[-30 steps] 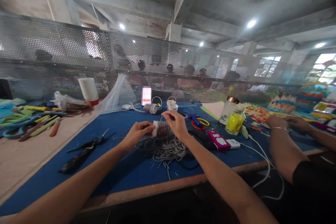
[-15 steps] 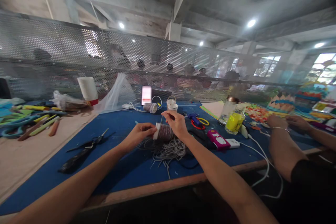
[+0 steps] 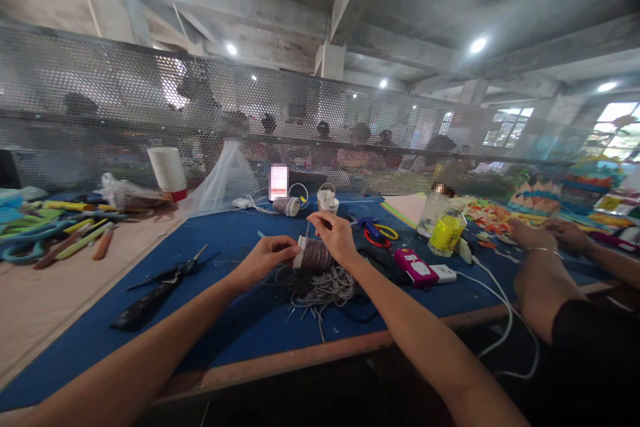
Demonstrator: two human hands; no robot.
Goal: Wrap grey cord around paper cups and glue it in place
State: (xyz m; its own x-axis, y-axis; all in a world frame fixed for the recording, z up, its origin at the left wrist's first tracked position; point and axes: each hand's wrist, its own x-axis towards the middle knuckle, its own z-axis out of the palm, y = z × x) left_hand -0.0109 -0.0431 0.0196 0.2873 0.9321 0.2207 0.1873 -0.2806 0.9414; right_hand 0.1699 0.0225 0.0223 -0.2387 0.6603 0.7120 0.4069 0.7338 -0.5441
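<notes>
My left hand [image 3: 267,259] pinches the white rim end of a cord-wrapped paper cup [image 3: 316,255], which lies on its side above the blue table. Grey-brown cord winds around most of its wall. At its upper side my right hand [image 3: 336,235] has thumb and forefinger pressed together on a thin grey strand of cord [image 3: 307,229]; its palm covers the cup's far right end. A loose heap of grey cord [image 3: 327,288] lies right beneath the cup. Behind it are another wrapped cup [image 3: 287,207] on its side and a small white cup with a handle [image 3: 328,200].
Black-handled pliers [image 3: 167,287] lie left; a blue glue gun [image 3: 370,223], magenta power bank [image 3: 416,267] and yellow-labelled bottle [image 3: 447,233] are right. A lit phone [image 3: 279,181] leans behind. A co-worker's arms [image 3: 543,267] reach in at right. White cables hang over the front edge.
Both hands and the wrapped cup have shifted very slightly, the cup a touch to the right. The co-worker's near arm has moved a little.
</notes>
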